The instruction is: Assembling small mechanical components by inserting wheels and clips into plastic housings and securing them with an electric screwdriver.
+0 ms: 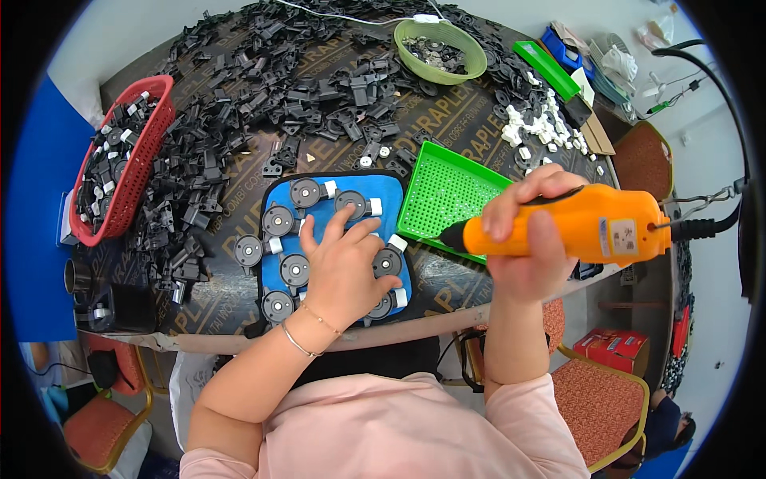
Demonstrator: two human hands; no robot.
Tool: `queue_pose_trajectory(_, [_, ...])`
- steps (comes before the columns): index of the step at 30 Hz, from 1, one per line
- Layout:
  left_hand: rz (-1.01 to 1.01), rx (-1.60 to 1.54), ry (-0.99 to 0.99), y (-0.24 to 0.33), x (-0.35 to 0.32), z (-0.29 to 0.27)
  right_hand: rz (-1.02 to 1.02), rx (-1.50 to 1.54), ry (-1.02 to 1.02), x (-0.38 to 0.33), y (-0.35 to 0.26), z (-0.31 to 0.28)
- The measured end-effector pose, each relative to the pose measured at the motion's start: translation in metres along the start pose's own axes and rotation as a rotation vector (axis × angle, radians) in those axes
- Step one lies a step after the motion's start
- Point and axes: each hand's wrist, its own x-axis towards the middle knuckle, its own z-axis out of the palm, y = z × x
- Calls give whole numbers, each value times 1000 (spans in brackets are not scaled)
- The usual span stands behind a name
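My left hand (343, 267) lies with fingers spread over a blue mat (387, 188). Its fingertips are on or close to a black wheel-like part (349, 203) near the mat's top. Several similar black round parts, many with a white block at the side, such as one at the mat's upper left (305, 192), are laid out around the hand. My right hand (519, 275) is wrapped round an orange electric screwdriver (590, 225), held above the table with its black nose pointing left. A green perforated tray (423, 164) is behind the nose, beside the mat.
Heaps of black plastic parts (351, 88) cover the table's far side. A red basket (159, 128) of parts stands left, a light green bowl (471, 60) of small metal pieces at the back. White pieces (550, 120) lie right. The screwdriver's cord (706, 229) runs off right.
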Motion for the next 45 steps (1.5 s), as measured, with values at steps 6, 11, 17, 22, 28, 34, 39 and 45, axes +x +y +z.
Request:
queue_pose_trajectory(6, [-12, 3, -2, -1, -1, 1, 86, -122, -222, -17, 16, 24])
queue_pose_trajectory(11, [14, -12, 41, 0, -1, 2, 103, -156, -202, -21, 22, 27])
queue_pose_trajectory(17, [29, -3, 71, -2, 0, 4, 98, -214, -270, -20, 25, 30])
queue_pose_trajectory(22, [41, -2, 101, -2, 0, 5, 116, -218, -291, -24, 29, 32])
queue_pose_trajectory(28, [35, -8, 6, 1, 0, 2, 251, 43, -334, -15, 28, 26])
queue_pose_trajectory(34, [1, 67, -108, 1, 4, -2, 132, 191, -318, 7, 9, -3])
queue_pose_trajectory(39, [5, 6, -233, 4, 8, -10, 105, -206, 5, 6, -9, -41])
queue_pose_trajectory(45, [160, -34, -305, 16, 10, -9, 109, -217, 97, -10, 2, -52])
